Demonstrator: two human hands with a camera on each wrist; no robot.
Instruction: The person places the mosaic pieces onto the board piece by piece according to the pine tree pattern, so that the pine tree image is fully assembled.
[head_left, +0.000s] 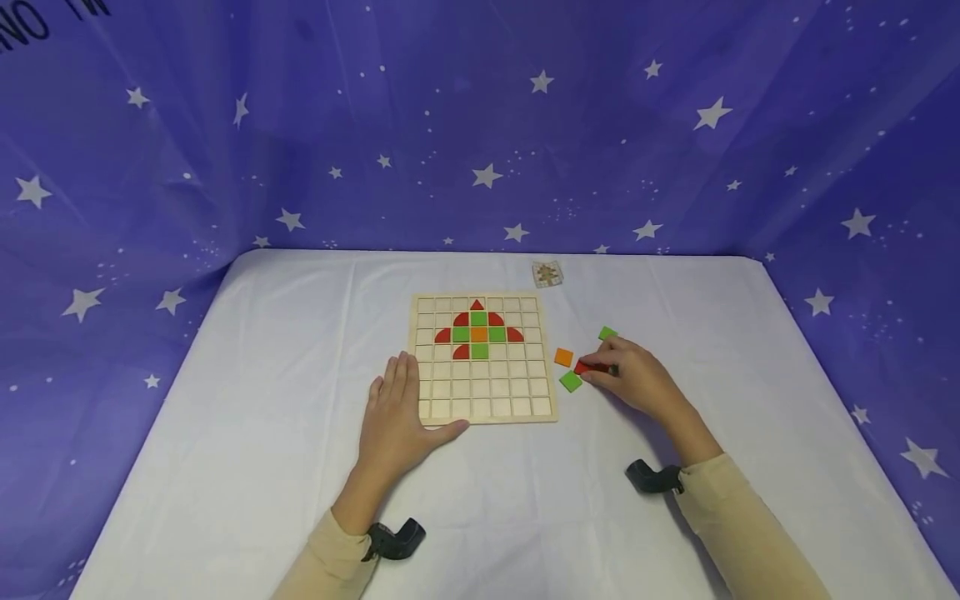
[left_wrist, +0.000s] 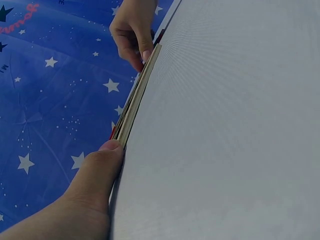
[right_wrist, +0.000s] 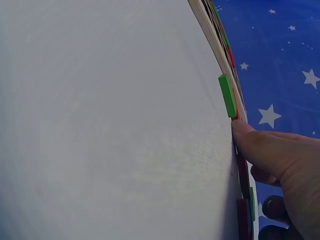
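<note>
A pale wooden grid board (head_left: pixel 510 392) lies on the table, with a pattern of red, green and orange tiles in its upper half. My left hand (head_left: pixel 392 425) rests against it, straight fingers along the left side and thumb at the front edge. Right of the board, the thumb and forefinger of my right hand (head_left: pixel 633 377) pinch a red tile (head_left: pixel 581 367) low over the table. Close by lie a loose orange square tile (head_left: pixel 563 357), a green square tile (head_left: pixel 571 382) and another green tile (head_left: pixel 607 332). My right hand partly hides more pieces beneath it.
Behind the board lies a small card (head_left: pixel 547 273) with a brownish tree-like pattern. A white cloth (head_left: pixel 262 400) covers the table, and a blue star-printed curtain (head_left: pixel 420 125) hangs behind it. Each wrist carries a black device.
</note>
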